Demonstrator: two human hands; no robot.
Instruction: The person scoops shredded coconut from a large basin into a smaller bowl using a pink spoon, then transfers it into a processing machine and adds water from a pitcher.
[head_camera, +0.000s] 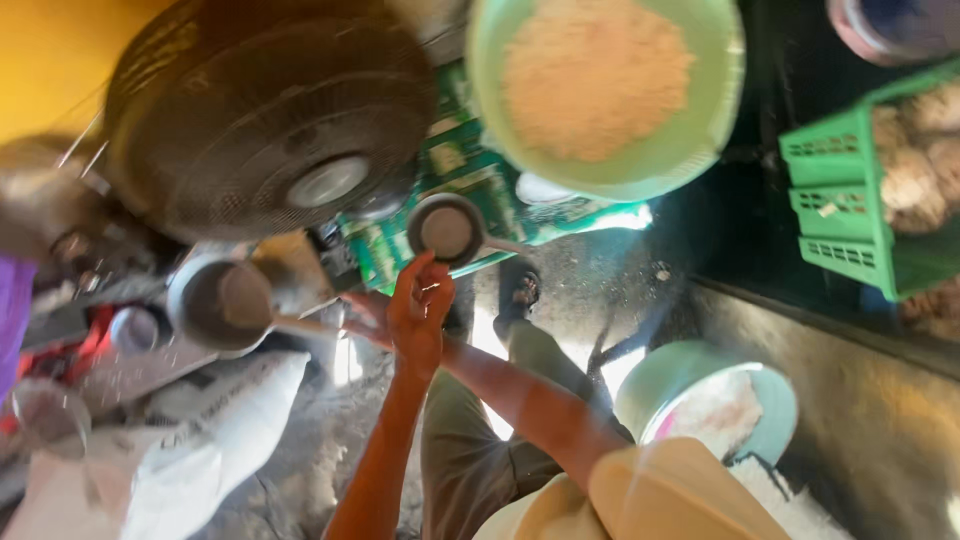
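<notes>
My left hand (420, 312) is raised in the middle of the view, its fingertips pinched together just below a small round metal scoop (446, 229) with a handle pointing right. I cannot tell whether they touch it. My right hand (366, 316) is mostly hidden behind the left. It sits at the end of the long handle of a grey metal pot (215, 303), which is held out to the left. My forearms cross above my khaki trousers (470, 440).
A light green bowl (700, 130) of beige powder is at the top. A dark fan (270, 120) is at the upper left, a green crate (845, 200) at the right. A pale bucket (680, 370), a white sack (230, 440) and my sandalled foot (520, 290) are lower down.
</notes>
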